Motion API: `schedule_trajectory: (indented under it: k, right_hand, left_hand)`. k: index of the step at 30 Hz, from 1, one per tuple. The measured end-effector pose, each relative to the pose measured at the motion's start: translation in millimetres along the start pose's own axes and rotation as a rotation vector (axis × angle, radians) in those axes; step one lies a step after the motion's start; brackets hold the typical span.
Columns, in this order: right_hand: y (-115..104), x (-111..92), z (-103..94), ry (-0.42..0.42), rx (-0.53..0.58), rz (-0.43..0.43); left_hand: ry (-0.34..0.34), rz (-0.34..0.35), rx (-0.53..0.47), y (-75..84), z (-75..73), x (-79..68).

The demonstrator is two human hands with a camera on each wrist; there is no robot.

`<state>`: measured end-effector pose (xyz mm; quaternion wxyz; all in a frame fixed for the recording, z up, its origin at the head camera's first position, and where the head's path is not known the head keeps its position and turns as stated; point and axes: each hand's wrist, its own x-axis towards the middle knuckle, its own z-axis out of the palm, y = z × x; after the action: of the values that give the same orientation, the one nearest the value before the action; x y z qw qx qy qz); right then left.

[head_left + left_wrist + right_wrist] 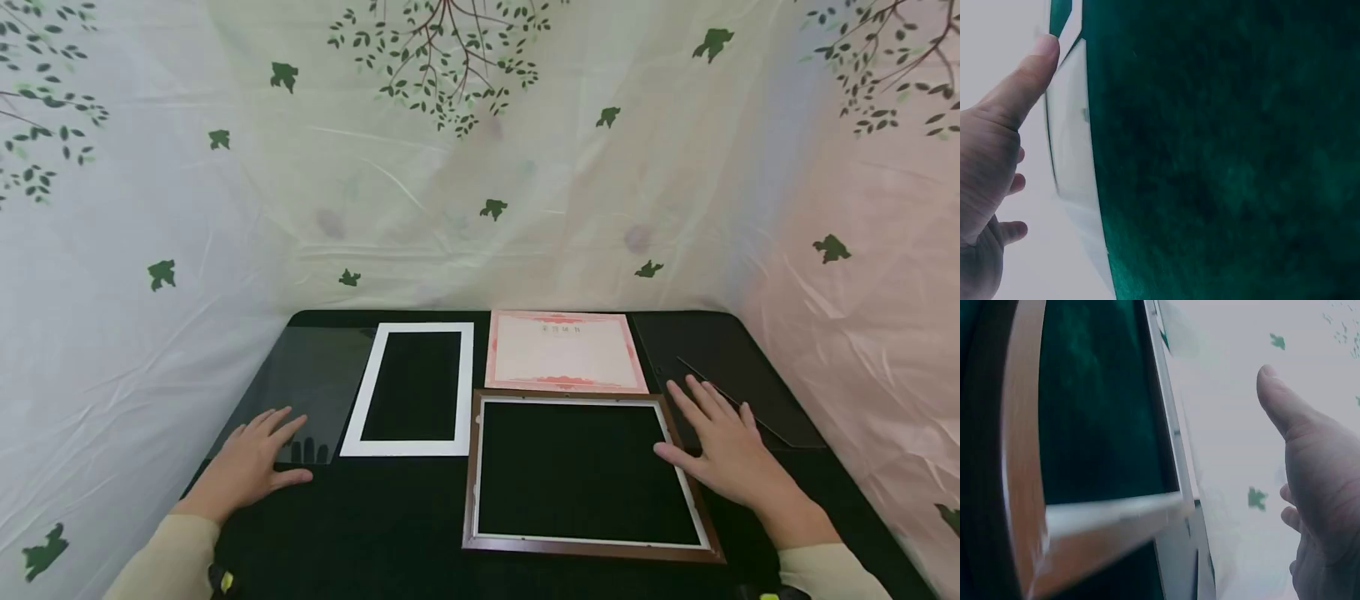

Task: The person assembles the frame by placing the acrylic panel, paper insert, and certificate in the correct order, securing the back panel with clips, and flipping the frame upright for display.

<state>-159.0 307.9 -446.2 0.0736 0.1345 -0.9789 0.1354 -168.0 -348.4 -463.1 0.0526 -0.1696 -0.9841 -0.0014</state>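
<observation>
My left hand (pixel 251 462) hovers with spread fingers over the near edge of a clear sheet (pixel 307 375), which mirrors its fingertips. It holds nothing; the left wrist view shows its thumb (pixel 1032 72) held out straight. On the other side, my right hand (pixel 727 454) is spread and holds nothing, overlapping the right side of a brown picture frame (pixel 588 547) in the head view. The frame lies flat with a white inner lip, the dark cloth showing through it. Beyond my right fingers lies a black backing board (pixel 705 342) with a thin slanted strip on it.
A white rectangular mat (pixel 464 392) lies between the clear sheet and the frame. Behind the frame is a pink-bordered certificate (pixel 566 354), its near edge right at the frame. A dark green cloth (pixel 360 525) covers the table. Leaf-printed curtains (pixel 420 233) enclose the back and sides.
</observation>
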Motion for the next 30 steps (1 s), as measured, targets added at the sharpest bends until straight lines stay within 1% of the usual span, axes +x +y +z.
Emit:
schedule_trajectory:
  k: [5,9,15,20,23,26,30]
  right_hand:
    - [-22,18,5.1,-0.05,-0.003,-0.03]
    - [-40,33,12.3,-0.077,0.002,-0.089]
    - [-72,51,25.0,-0.103,0.043,-0.212]
    - [-108,65,33.2,-0.109,0.084,-0.329]
    - [-129,73,39.4,-0.143,0.097,-0.378]
    - [-149,82,46.2,-0.193,0.092,-0.415]
    - [-174,94,54.3,-0.239,0.084,-0.487]
  left_hand:
    - [-0.013,0.07,0.018,0.3,6.0,9.8]
    - [-0.019,0.102,0.022,4.3,11.8,17.9]
    - [-0.077,0.073,0.022,6.8,15.2,25.9]
    - [-0.116,0.052,0.018,5.2,16.3,31.5]
    - [-0.139,0.032,0.016,3.9,15.6,31.7]
    - [-0.144,0.033,0.027,2.6,16.4,31.4]
    - [-0.128,0.054,0.044,2.4,19.1,32.3]
